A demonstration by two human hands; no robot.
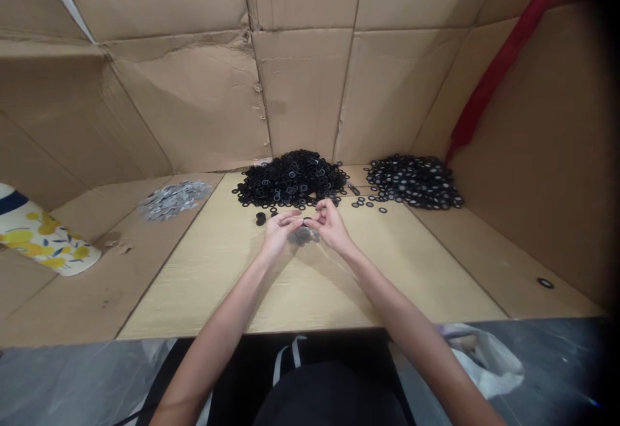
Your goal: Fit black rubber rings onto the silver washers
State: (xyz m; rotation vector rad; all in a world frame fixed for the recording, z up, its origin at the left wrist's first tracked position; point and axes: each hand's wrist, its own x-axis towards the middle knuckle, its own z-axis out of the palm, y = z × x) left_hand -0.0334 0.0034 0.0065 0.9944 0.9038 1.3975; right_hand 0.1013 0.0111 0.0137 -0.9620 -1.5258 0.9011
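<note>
My left hand [281,231] and my right hand [332,226] meet over the middle of the board. Between their fingertips they pinch a small black ring [307,220]; whether a disc sits inside it is too small to tell. Just below the fingers lies a little heap of grey discs [303,237] on the board. Directly beyond my hands rises a large pile of black rings [290,177]. A short stack of black rings [260,219] stands to the left of my left hand.
Silvery discs [175,200] lie at left, near a floral-patterned cylinder [48,235]. Black rings with pale centres [411,181] are heaped at right; one similar ring [545,283] lies apart. A small tool [353,188] rests between the piles. Cardboard walls [305,90] enclose the table.
</note>
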